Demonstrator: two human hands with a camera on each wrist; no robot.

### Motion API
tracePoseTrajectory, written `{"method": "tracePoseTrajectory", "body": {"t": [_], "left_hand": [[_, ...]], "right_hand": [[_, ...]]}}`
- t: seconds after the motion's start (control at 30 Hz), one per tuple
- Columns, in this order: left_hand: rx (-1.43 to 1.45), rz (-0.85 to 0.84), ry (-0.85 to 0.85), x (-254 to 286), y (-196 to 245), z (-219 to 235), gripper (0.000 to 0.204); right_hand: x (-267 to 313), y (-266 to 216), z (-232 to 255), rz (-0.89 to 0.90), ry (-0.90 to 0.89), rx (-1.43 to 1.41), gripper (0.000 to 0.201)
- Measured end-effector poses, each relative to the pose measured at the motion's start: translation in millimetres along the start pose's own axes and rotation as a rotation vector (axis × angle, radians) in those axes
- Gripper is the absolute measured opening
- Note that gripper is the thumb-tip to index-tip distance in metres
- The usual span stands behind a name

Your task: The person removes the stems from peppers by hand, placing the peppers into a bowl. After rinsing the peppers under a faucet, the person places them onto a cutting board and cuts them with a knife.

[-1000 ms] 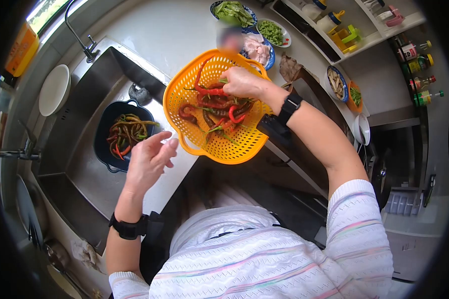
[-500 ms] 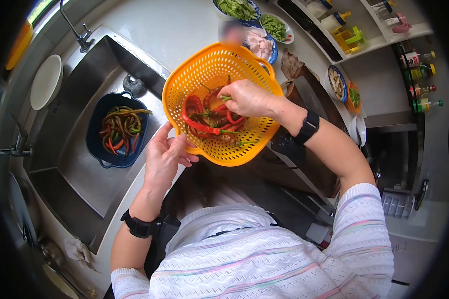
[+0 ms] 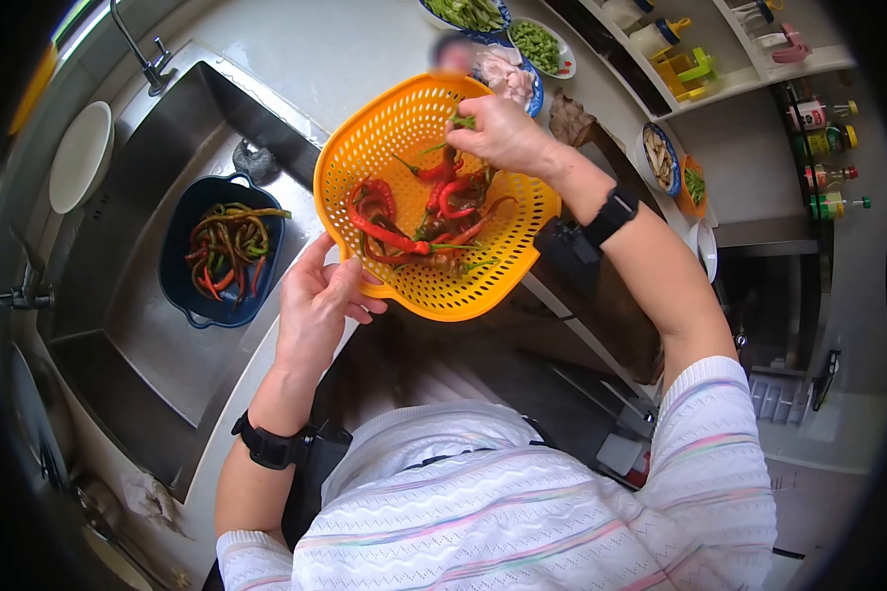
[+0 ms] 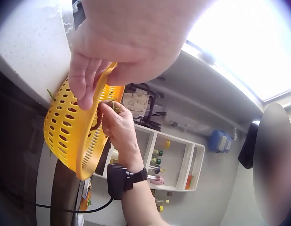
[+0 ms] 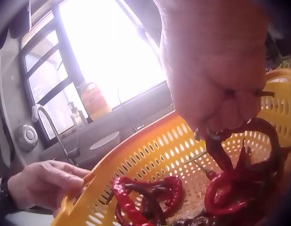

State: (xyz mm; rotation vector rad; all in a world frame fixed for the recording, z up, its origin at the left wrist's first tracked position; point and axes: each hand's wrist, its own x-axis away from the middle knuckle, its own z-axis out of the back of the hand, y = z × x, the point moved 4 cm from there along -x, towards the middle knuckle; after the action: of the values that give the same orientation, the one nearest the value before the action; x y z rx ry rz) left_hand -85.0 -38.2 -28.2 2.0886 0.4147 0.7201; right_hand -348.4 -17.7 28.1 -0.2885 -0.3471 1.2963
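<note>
A yellow perforated basket (image 3: pixel 384 128) holds several long red and dark chili peppers (image 3: pixel 389 234). In the left wrist view, my left hand (image 4: pixel 126 42) pinches the basket's rim between thumb and fingers; the head view shows this hand (image 3: pixel 315 300) at the near left corner. Over the far right part of the basket, my right hand (image 3: pixel 508 136) pinches chili peppers by their green stems (image 3: pixel 462 120). Below its fingertips in the right wrist view, a dark curved chili pepper (image 5: pixel 218 151) hangs down among the others.
Left of the basket, a dark blue basin (image 3: pixel 174 281) with more peppers (image 3: pixel 229 246) stands in the steel sink (image 3: pixel 153 335). Behind lie plates of chopped greens (image 3: pixel 536 47) and pale sliced food (image 3: pixel 508 77). A white plate (image 3: pixel 81 158) leans beyond the sink; bottles (image 3: pixel 828 143) line the right wall.
My left hand has come from beside the basket to grip its rim. The right hand dipped among the peppers and has risen toward the basket's far side, holding stems.
</note>
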Motion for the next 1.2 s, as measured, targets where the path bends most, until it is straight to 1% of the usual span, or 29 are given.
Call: {"method": "tracePoseTrajectory", "body": {"t": [0.03, 0.07, 0.13, 0.17, 0.23, 0.27, 0.3, 0.37, 0.4, 0.47, 0.6, 0.73, 0.8, 0.83, 0.9, 0.93, 0.97, 1.03, 1.1, 1.17, 1.2], "left_hand": [[-0.002, 0.0, -0.001, 0.6, 0.6, -0.4, 0.047], [-0.004, 0.0, -0.003, 0.8, 1.0, -1.1, 0.048], [-0.01, 0.004, 0.007, 0.9, 0.6, -1.3, 0.049], [-0.017, 0.008, 0.019, 0.8, 0.2, -0.8, 0.05], [-0.012, 0.032, 0.017, -1.0, -0.8, 0.5, 0.053], [-0.006, 0.055, 0.016, -1.7, -1.6, 1.0, 0.056], [-0.008, 0.057, 0.011, -1.8, -1.7, 0.7, 0.056], [-0.023, 0.042, 0.026, -2.5, -0.8, 1.0, 0.058], [-0.026, 0.043, 0.022, -3.0, -0.9, 1.0, 0.058], [-0.019, 0.045, 0.024, -3.4, -1.3, 1.4, 0.059], [-0.023, 0.033, 0.021, -4.5, -1.1, 1.9, 0.06], [-0.054, -0.005, 0.04, -2.6, -0.8, 2.7, 0.063], [-0.051, -0.014, 0.042, -2.9, 0.8, 1.8, 0.064], [-0.046, -0.012, 0.046, -2.2, 0.5, 1.7, 0.063], [-0.043, -0.008, 0.044, -1.5, -1.3, 0.7, 0.063], [-0.042, 0.001, 0.022, -2.6, -2.8, -0.3, 0.063], [-0.042, 0.008, 0.001, -4.0, -3.1, -1.2, 0.062], [-0.048, 0.005, -0.002, -5.1, -3.0, -0.7, 0.062], [-0.06, 0.02, -0.003, -1.9, -5.0, 0.7, 0.061], [-0.06, 0.017, -0.011, -3.6, -1.4, -1.8, 0.06], [-0.059, 0.013, -0.012, -4.5, -1.0, -2.5, 0.06]], "right_hand": [[2.5, 8.8, 4.1, -0.075, 0.008, -0.13, 0.016], [7.3, 14.5, 7.1, -0.076, 0.008, -0.128, 0.016], [20.5, 2.9, 19.9, -0.105, 0.034, -0.434, 0.016], [26.7, -5.3, 26.0, -0.107, 0.036, -0.434, 0.016], [38.2, -11.7, 34.0, -0.281, 0.089, -0.657, 0.014], [39.5, -6.8, 28.0, -0.323, 0.117, -0.818, 0.012], [41.2, -9.1, 27.0, -0.327, 0.121, -0.819, 0.012], [46.2, -14.8, 22.0, -0.435, 0.119, -1.124, 0.011], [46.4, -18.2, 22.4, -0.437, 0.122, -1.125, 0.011], [46.6, -27.0, 18.6, -0.414, 0.045, -1.287, 0.012], [49.0, -28.1, 3.7, -0.495, 0.012, -1.382, 0.014], [53.0, -26.7, -1.8, -0.485, 0.023, -1.4, 0.015], [53.2, -21.7, 10.2, -0.426, 0.072, -1.535, 0.015], [53.3, -20.2, 15.4, -0.427, 0.067, -1.535, 0.015], [54.3, -22.9, 31.5, -0.235, 0.075, -1.593, 0.012], [60.1, -22.6, 21.6, -0.452, 0.168, -1.434, 0.013], [64.3, -20.9, 19.6, -0.449, 0.175, -1.432, 0.013], [63.8, -25.4, 13.9, -0.392, 0.066, -1.471, 0.012], [67.1, -24.4, 12.3, -0.404, 0.076, -1.516, 0.013], [69.4, -17.8, 6.8, -0.522, 0.059, -1.324, 0.015], [71.4, -17.4, 7.8, -0.533, 0.074, -1.379, 0.016]]}}
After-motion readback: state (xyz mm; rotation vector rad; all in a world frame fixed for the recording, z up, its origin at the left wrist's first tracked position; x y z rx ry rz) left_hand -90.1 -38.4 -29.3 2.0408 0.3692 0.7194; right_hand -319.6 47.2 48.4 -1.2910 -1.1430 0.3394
